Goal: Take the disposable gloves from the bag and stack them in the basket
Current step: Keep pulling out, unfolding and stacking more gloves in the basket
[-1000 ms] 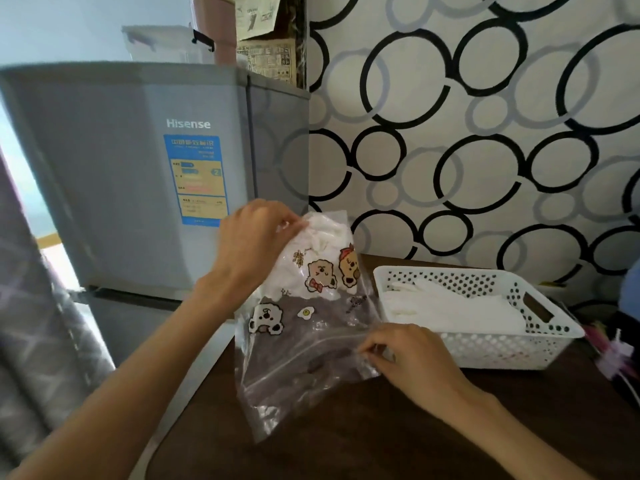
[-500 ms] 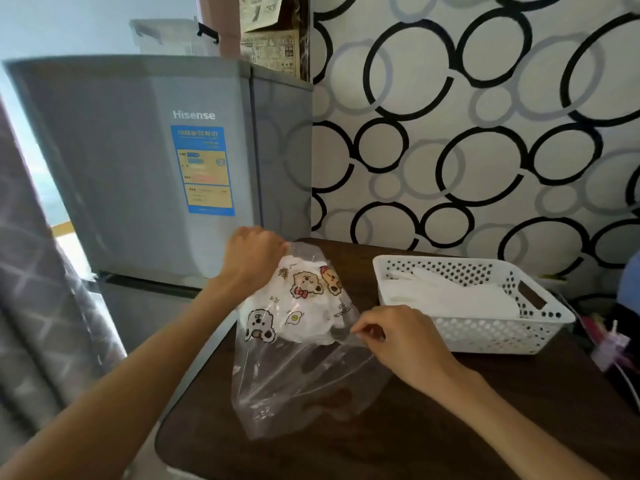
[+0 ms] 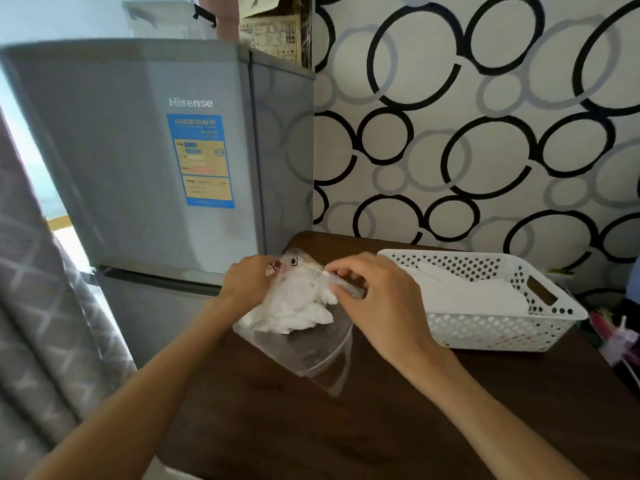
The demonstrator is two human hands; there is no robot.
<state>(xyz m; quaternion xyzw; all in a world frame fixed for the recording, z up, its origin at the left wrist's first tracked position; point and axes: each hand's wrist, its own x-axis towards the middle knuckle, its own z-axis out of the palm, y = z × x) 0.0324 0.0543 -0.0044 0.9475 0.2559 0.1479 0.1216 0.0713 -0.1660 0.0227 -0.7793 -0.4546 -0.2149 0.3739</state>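
Here, one clear bag (image 3: 311, 344) is lying near the table's (image 3: 346, 427) far left corner, holding one crumpled white wad of gloves (image 3: 294, 306) whose count cannot be told. The left hand (image 3: 247, 282) is gripping the bag's left rim, and the right hand (image 3: 377, 299) is pinching its zip edge. One white basket (image 3: 491, 336) is sitting toward the far right edge with gloves already inside. One grey fridge (image 3: 138, 161) is standing beyond the left edge.

Clear bag (image 3: 311, 351) of crumpled white gloves (image 3: 294, 303) (cartoon-printed) lies beside the white basket (image 3: 491, 330).
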